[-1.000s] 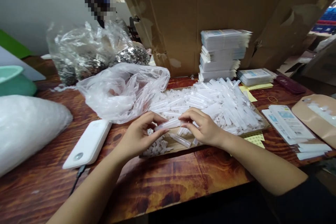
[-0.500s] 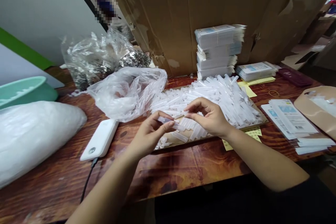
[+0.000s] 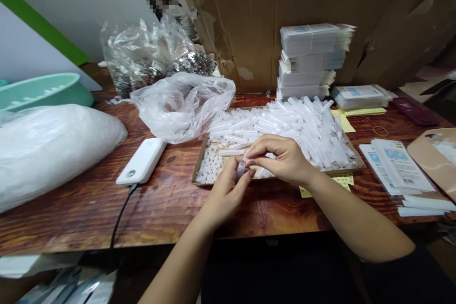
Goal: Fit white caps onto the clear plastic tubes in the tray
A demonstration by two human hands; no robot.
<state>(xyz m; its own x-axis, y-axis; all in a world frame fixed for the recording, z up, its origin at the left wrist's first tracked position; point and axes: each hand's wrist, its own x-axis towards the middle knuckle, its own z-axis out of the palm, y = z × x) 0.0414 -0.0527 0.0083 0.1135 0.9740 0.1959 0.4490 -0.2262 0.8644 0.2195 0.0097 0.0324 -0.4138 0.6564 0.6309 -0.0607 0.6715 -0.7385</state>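
My left hand [image 3: 227, 195] is closed around a short translucent plastic tube [image 3: 241, 169], which stands up between thumb and fingers. Right above its top, my right hand [image 3: 285, 156] pinches a small white piece [image 3: 245, 158] that looks like a cap, mostly covered by the fingertips. Whether that piece is seated in the tube cannot be made out. Both hands are over the front edge of a shallow cardboard tray [image 3: 196, 174]. A heap of translucent tubes [image 3: 309, 128] fills its right and back, and small white caps [image 3: 210, 164] lie at its left.
A white power bank [image 3: 140, 161] with a black cable lies left of the tray. Behind it are a crumpled plastic bag [image 3: 185, 109] and bags of metal pieces [image 3: 194, 62]. Card packs [image 3: 309, 42] stand stacked behind the tray; loose printed cards [image 3: 399, 164] lie to its right.
My left hand has moved right, up against my right hand, and the tube between them now stands more upright. The camera view has shifted, uncovering the tray's left end with the small caps.
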